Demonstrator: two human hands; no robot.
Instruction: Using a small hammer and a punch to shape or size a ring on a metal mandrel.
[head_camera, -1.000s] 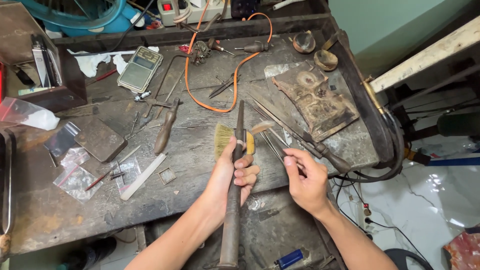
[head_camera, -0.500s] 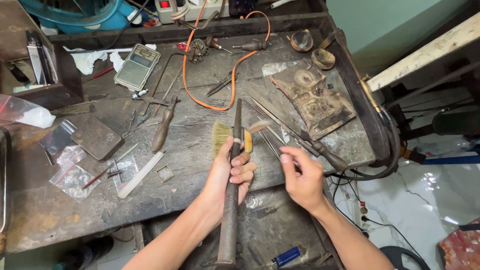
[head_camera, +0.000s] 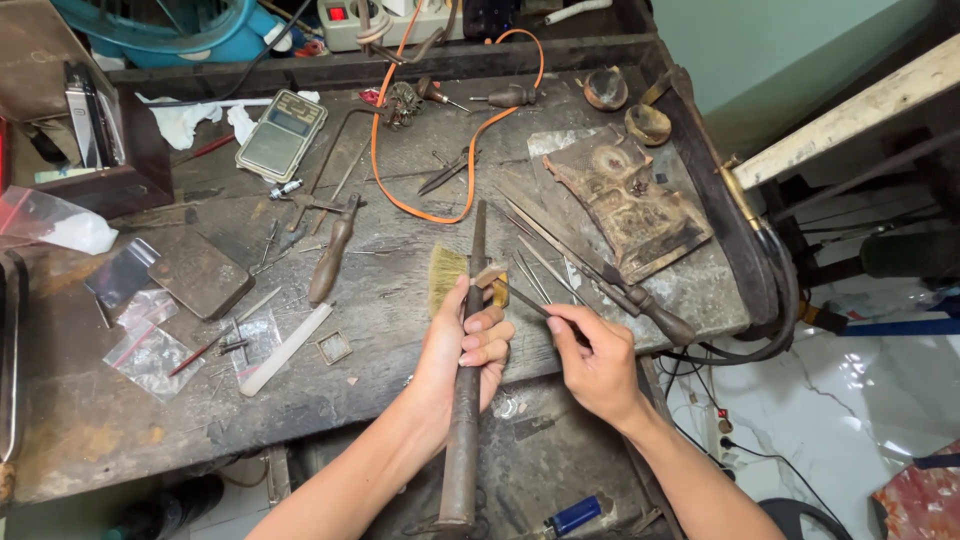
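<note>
The left hand (head_camera: 470, 345) is wrapped around a long, dark, rusty metal rod (head_camera: 466, 400). Its fingers (head_camera: 488, 345) are clenched on the rod about halfway up. The rod stands almost straight up and down in the view, with its thick end near the person and its thin tip pointing to the far side of the tabletop (head_camera: 400, 300). A small gold ring (head_camera: 490, 277) sits on the rod just above the left thumb.

The right hand (head_camera: 598, 362) is just to the right. Its fingers (head_camera: 565, 322) pinch a thin dark tool (head_camera: 525, 300), and the tip of the tool touches the ring.

A small yellow brush (head_camera: 445, 280) lies on the tabletop just left of the rod. More thin files (head_camera: 560, 255) lie to the right, beside a worn brown block (head_camera: 630, 205). An orange wire (head_camera: 440, 150) curls on the far side. A small grey scale (head_camera: 280, 135) sits far left. A wooden-handled tool (head_camera: 332, 250) lies left of the brush.
</note>
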